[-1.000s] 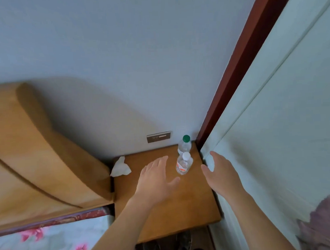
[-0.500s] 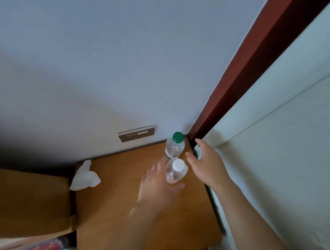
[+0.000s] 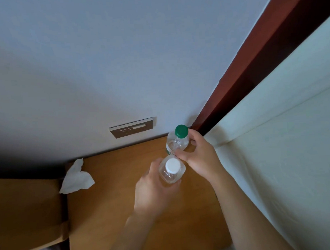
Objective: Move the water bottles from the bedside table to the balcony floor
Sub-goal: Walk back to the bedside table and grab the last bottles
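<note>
Crumpled tissue (image 3: 77, 179) seen on bedside table (image 3: 111, 211), well left of left hand (image 3: 153, 188). Wall socket plate (image 3: 132, 127) above. White-capped bottle (image 3: 171, 171) gripped by left hand, fingers curled round body. Just beyond it, green-capped bottle (image 3: 178, 141) clasped by right hand (image 3: 201, 159), thumb and fingers closed round sides. Curtain (image 3: 283, 148) right of right hand.

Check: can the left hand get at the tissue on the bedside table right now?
Probably not without letting go first. The left hand is wrapped around the white-capped bottle, so it is occupied. The path itself looks free: bare tabletop lies between it and the tissue.
</note>
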The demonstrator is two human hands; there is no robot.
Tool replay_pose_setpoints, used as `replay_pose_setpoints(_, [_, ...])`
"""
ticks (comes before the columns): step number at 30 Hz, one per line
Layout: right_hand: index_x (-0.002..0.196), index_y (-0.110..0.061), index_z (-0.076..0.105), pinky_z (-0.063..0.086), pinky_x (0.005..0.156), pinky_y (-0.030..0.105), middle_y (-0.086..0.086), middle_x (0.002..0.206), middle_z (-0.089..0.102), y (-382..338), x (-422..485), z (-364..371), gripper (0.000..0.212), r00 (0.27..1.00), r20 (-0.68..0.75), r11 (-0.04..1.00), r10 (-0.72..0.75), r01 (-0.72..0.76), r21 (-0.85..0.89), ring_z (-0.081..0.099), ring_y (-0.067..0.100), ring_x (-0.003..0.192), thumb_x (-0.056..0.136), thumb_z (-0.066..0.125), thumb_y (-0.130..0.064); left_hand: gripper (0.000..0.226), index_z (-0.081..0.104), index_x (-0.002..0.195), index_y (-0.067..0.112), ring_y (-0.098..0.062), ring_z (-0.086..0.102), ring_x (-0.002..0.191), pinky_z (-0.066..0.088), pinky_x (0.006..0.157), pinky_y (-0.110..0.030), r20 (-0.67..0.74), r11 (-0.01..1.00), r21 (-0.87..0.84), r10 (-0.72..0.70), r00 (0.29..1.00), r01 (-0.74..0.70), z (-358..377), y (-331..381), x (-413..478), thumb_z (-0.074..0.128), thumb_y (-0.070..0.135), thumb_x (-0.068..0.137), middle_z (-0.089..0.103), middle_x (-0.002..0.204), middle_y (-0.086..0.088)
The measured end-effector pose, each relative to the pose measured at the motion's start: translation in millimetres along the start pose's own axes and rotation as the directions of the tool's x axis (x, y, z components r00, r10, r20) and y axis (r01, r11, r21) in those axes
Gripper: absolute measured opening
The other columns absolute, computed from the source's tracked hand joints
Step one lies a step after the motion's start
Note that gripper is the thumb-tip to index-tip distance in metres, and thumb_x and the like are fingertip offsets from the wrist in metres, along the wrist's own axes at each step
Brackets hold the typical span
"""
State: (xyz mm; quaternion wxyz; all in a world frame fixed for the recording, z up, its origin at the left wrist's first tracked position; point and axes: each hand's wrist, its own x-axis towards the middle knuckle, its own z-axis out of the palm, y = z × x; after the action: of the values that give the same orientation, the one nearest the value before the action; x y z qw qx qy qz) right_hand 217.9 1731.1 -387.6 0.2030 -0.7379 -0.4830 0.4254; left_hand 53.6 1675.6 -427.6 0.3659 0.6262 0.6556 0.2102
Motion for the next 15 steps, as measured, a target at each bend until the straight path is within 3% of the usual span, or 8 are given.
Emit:
replay_pose_setpoints(4, [0.119, -0.045, 0.046, 0.04, 0.076, 0.01, -0.024, 0.108, 0.061, -1, 8, 13, 0.056, 0.999, -0.005, 0.999, -0.032, 0.032, 0.027, 0.056, -0.008, 0.098, 0.078, 0.082, -0.034, 0.063, 0.046, 0.12, 0.044, 0.001, 0.065, 0.084, 0.058, 0.067, -0.026, -0.058, 1.0, -0.011, -0.004, 0.998, 0.004, -10, -14, 1, 0.083, 0.045, 0.07, 0.066, 0.094, 0.023])
replay_pose_setpoints(8, [0.12, -0.042, 0.048, 0.049, 0.08, 0.021, -0.02, 0.102, 0.063, 0, 13, 24, 0.063, 0.997, -0.065, 0.997, -0.035, 0.039, 0.062, 0.06, 0.0, 0.095, 0.071, 0.085, -0.032, 0.065, 0.046, 0.121, 0.043, 0.002, 0.065, 0.084, 0.058, 0.065, -0.024, -0.079, 1.0, -0.003, -0.018, 0.997, 0.018, -20, -27, 1, 0.084, 0.05, 0.069, 0.066, 0.094, 0.023])
replay_pose_setpoints(15, [0.106, -0.043, 0.045, 0.046, 0.071, 0.013, -0.022, 0.095, 0.061, -21, -10, 30, 0.058, 0.977, -0.156, 0.99, -0.143, 0.143, -0.01, 0.059, -0.002, 0.087, 0.068, 0.088, -0.037, 0.067, 0.045, 0.121, 0.045, 0.008, 0.06, 0.092, 0.059, 0.073, -0.024, -0.136, 0.998, 0.002, -0.055, 0.989, 0.055, -54, -37, -7, 0.086, 0.048, 0.068, 0.06, 0.098, 0.03])
